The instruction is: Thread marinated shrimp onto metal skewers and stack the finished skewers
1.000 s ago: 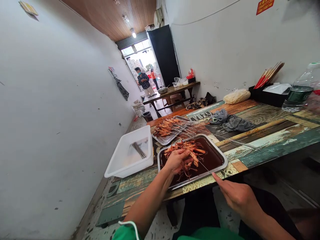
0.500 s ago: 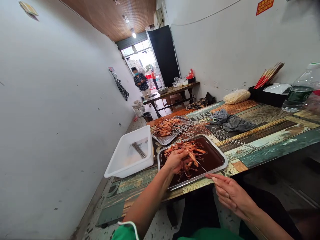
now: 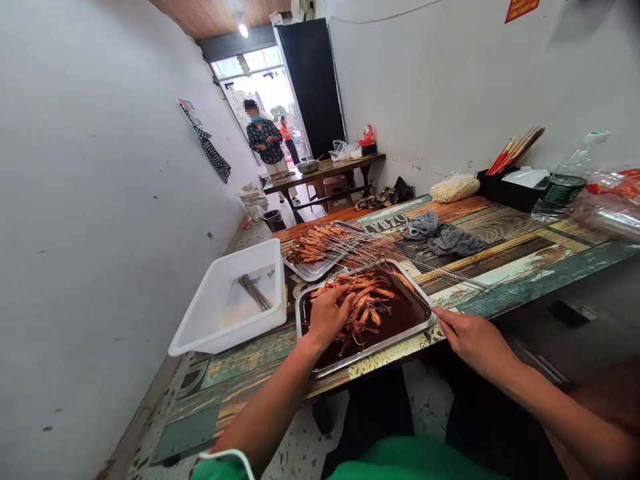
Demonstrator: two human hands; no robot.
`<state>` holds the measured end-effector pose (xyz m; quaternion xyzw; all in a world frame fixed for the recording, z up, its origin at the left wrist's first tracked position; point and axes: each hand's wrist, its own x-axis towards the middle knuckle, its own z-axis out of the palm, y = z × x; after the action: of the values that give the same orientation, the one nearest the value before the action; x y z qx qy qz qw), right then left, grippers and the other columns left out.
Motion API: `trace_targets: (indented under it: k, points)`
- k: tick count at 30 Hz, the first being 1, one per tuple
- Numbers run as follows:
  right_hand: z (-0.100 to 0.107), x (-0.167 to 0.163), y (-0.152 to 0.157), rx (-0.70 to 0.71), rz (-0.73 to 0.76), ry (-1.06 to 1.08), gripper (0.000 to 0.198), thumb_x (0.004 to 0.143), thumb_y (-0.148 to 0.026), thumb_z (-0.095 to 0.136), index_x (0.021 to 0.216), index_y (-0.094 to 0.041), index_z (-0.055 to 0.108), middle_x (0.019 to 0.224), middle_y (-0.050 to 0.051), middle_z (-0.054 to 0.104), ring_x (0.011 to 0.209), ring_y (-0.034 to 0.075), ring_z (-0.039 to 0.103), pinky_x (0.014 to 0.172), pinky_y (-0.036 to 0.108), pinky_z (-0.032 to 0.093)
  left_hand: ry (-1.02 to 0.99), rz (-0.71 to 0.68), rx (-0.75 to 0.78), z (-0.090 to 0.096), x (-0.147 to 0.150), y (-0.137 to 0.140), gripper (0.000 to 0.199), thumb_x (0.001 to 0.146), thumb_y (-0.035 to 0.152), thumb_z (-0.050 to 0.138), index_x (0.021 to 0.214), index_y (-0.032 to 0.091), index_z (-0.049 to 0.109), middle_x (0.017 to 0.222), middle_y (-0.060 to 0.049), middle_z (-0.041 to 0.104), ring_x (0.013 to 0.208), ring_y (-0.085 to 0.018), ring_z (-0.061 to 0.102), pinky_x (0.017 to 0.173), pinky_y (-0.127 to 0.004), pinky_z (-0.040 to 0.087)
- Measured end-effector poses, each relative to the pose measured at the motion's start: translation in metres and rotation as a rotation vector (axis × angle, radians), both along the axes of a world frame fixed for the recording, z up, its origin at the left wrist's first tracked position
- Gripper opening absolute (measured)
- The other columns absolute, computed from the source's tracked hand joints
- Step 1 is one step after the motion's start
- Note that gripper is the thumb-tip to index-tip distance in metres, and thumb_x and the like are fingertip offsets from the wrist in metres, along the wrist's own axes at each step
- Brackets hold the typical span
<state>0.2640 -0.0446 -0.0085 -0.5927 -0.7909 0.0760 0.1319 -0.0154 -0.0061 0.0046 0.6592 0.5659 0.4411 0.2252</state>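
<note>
A metal tray [image 3: 371, 348] at the table's front edge holds dark red-brown liquid and a heap of orange-brown food pieces [image 3: 367, 300] with thin trailing strands, resembling squid tentacles. My left hand [image 3: 327, 313] reaches over the heap, thumb and fingers apart, fingertips among the pieces. Beside the tray's right corner, my right hand [image 3: 467, 337] is closed in a pinch on a thin metal skewer, mostly hidden. One orange piece [image 3: 401, 279] is on the skewer's far end, over the tray's right side. Behind it, a second metal tray [image 3: 313, 272] carries skewered pieces [image 3: 315, 243].
A white plastic bin [image 3: 230, 330] with several metal skewers [image 3: 254, 292] stands on the left. Loose skewers [image 3: 450, 273] and grey cloths [image 3: 453, 241] lie to the right. Farther back are a bagged bundle [image 3: 454, 189], a black box [image 3: 510, 193] and a bottle [image 3: 560, 193]. A person [image 3: 267, 141] stands near the doorway.
My right hand has moved right and up with the skewer, which now carries a piece away from the heap. My left hand has let go of that piece and reached back into the heap.
</note>
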Motion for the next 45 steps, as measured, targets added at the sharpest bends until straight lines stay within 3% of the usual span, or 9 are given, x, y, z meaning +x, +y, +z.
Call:
trace_targets:
  k: [4,10,14,16,19,21,28,34,45]
  points:
    - [0.012,-0.009,0.013,-0.083,0.057,-0.117,0.035,0.08,-0.013,0.039,0.105,-0.012,0.064,0.07,0.015,0.069,0.064,0.027,0.064,0.051,0.029,0.035,-0.008,-0.009,0.067,-0.003,-0.003,-0.001,0.026,0.072,0.031,0.062,0.097,0.025,0.068,0.102,-0.006,0.066,0.1,-0.024,0.056,0.096,-0.035,0.033]
    - [0.019,-0.02,0.025,-0.189,0.077,-0.044,0.028,0.076,-0.012,0.044,0.093,-0.011,0.067,0.07,0.018,0.067,0.069,0.027,0.062,0.057,0.03,0.035,0.115,-0.018,0.2,-0.005,-0.005,-0.001,0.023,0.078,0.026,0.055,0.099,0.024,0.064,0.104,-0.006,0.065,0.101,-0.021,0.056,0.095,-0.035,0.037]
    - [0.018,-0.016,0.027,-0.26,0.043,0.227,0.024,0.077,-0.021,0.046,0.09,-0.016,0.065,0.074,0.011,0.066,0.072,0.023,0.06,0.059,0.028,0.037,0.331,0.016,0.306,-0.006,-0.006,0.0,0.024,0.083,0.023,0.047,0.103,0.021,0.06,0.104,-0.005,0.065,0.098,-0.018,0.058,0.09,-0.035,0.042]
    - [0.015,-0.012,0.023,-0.328,0.015,0.413,0.025,0.08,-0.031,0.043,0.083,-0.017,0.063,0.064,0.005,0.061,0.06,0.017,0.056,0.052,0.025,0.036,0.378,0.042,0.356,-0.007,-0.006,0.001,0.023,0.084,0.023,0.047,0.103,0.02,0.06,0.102,-0.005,0.066,0.097,-0.017,0.059,0.089,-0.034,0.044]
    - [0.009,-0.007,0.012,-0.491,-0.046,0.7,0.031,0.08,-0.043,0.04,0.082,-0.017,0.057,0.046,-0.006,0.039,0.032,0.008,0.032,0.034,0.021,0.025,0.412,0.052,0.4,-0.009,-0.005,0.001,0.022,0.084,0.023,0.047,0.102,0.019,0.059,0.101,-0.005,0.066,0.096,-0.017,0.06,0.087,-0.033,0.046]
    - [0.006,-0.006,0.004,-0.59,-0.088,0.88,0.032,0.078,-0.046,0.042,0.085,-0.018,0.054,0.047,-0.01,0.031,0.028,0.004,0.018,0.029,0.019,0.019,0.421,0.049,0.413,-0.011,-0.005,0.002,0.022,0.084,0.022,0.047,0.102,0.018,0.059,0.102,-0.006,0.066,0.097,-0.017,0.06,0.087,-0.033,0.046]
    - [0.0,-0.015,0.003,-0.781,-0.241,1.294,0.013,0.073,-0.028,0.055,0.077,-0.016,0.055,0.046,-0.011,0.028,0.028,0.001,0.016,0.026,0.013,0.017,0.433,0.059,0.413,-0.013,-0.004,0.003,0.022,0.083,0.02,0.047,0.102,0.017,0.059,0.103,-0.007,0.066,0.098,-0.017,0.059,0.089,-0.033,0.046]
    - [0.002,-0.013,0.009,-0.848,-0.334,1.325,0.008,0.071,-0.022,0.057,0.071,-0.014,0.057,0.041,-0.01,0.036,0.025,0.0,0.022,0.024,0.012,0.017,0.422,0.029,0.423,-0.012,-0.003,0.001,0.023,0.082,0.018,0.047,0.102,0.016,0.059,0.102,-0.007,0.066,0.098,-0.017,0.059,0.089,-0.034,0.046]
    - [0.026,-0.01,-0.016,-0.643,-0.264,1.082,0.036,0.068,-0.049,0.064,0.086,-0.018,0.057,0.042,-0.01,0.039,0.033,0.002,0.027,0.031,0.013,0.017,0.39,0.004,0.373,-0.014,-0.001,0.002,0.022,0.082,0.018,0.046,0.098,0.017,0.06,0.1,-0.007,0.066,0.094,-0.017,0.06,0.087,-0.032,0.046]
